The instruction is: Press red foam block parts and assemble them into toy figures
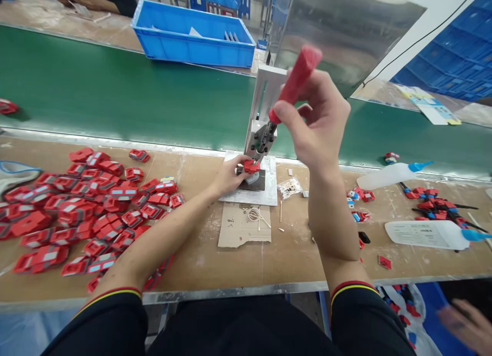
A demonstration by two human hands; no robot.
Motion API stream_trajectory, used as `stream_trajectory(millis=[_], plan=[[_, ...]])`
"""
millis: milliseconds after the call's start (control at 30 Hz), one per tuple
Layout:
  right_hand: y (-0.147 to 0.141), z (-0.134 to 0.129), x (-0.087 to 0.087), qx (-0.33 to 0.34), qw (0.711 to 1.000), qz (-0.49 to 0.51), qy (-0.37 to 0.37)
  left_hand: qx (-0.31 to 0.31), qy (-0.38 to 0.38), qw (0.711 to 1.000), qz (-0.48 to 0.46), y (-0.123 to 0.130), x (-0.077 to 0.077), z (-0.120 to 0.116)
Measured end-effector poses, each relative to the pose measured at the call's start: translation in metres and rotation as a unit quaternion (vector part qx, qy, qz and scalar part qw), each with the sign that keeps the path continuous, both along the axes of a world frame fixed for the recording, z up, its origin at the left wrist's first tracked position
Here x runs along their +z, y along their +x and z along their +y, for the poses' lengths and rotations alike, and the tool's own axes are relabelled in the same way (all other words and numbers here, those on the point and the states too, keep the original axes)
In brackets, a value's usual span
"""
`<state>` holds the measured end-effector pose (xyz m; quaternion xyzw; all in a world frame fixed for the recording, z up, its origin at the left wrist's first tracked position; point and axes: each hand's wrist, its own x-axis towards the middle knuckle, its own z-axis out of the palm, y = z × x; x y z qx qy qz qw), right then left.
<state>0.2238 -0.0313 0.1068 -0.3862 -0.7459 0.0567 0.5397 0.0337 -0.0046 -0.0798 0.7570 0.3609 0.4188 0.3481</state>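
Note:
My right hand (pixel 321 117) is closed around the red handle (pixel 295 81) of a toggle press (pixel 261 135) that stands upright on a white plate (pixel 271 189). The handle points up and to the right. Down at the press's base, my left hand (pixel 232 176) pinches a small red plastic part (pixel 251 166) directly beneath the plunger. A pale piece under that part is partly hidden. To the left lies a large heap of red toy car bodies (pixel 77 207) with grey and white details.
A torn cardboard piece (pixel 242 225) lies before the press, cotton swabs (pixel 290 188) beside it. White squeeze bottles (pixel 426 234) and dark-and-red parts (pixel 434 204) are at right. Behind the green belt (pixel 115 99) stands a blue crate (pixel 196 43). Another person's hand (pixel 467 320) is lower right.

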Motion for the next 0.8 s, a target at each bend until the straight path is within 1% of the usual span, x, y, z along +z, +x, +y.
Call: stream_trajectory(millis=[67, 167, 233, 300, 433, 533, 600, 667, 733, 800], plan=[[0.001, -0.02, -0.006, -0.001, 0.997, -0.047, 0.059, 0.002, -0.004, 1.0, -0.007, 0.002, 0.0, -0.001], [0.0, -0.045, -0.014, 0.007, 0.981, -0.112, 0.156, 0.0, -0.009, 1.0, -0.017, 0.001, 0.001, -0.004], [-0.001, -0.054, -0.021, 0.007, 0.975, -0.134, 0.178, -0.014, -0.015, 1.0, -0.016, 0.001, 0.003, -0.006], [-0.001, -0.059, -0.028, 0.0, 0.974, -0.145, 0.176, -0.025, -0.017, 0.999, -0.01, 0.001, 0.005, -0.008], [0.003, -0.062, -0.04, -0.025, 0.974, -0.155, 0.166, -0.023, -0.022, 0.999, -0.013, 0.003, 0.006, -0.008], [0.004, -0.061, -0.043, -0.038, 0.983, -0.136, 0.12, -0.039, -0.043, 0.997, -0.05, 0.003, 0.003, -0.006], [0.0, -0.058, -0.039, -0.032, 0.99, -0.1, 0.092, -0.048, -0.066, 0.993, -0.087, 0.001, 0.0, -0.004], [-0.005, -0.05, -0.031, -0.026, 0.995, -0.046, 0.086, -0.042, -0.088, 0.989, -0.107, -0.004, -0.002, -0.002], [-0.009, -0.037, -0.021, -0.029, 0.997, -0.002, 0.066, -0.019, -0.108, 0.986, -0.123, -0.012, -0.002, 0.0], [-0.01, -0.02, -0.012, -0.034, 0.999, 0.018, 0.016, 0.017, -0.137, 0.977, -0.165, -0.024, -0.001, 0.002]])
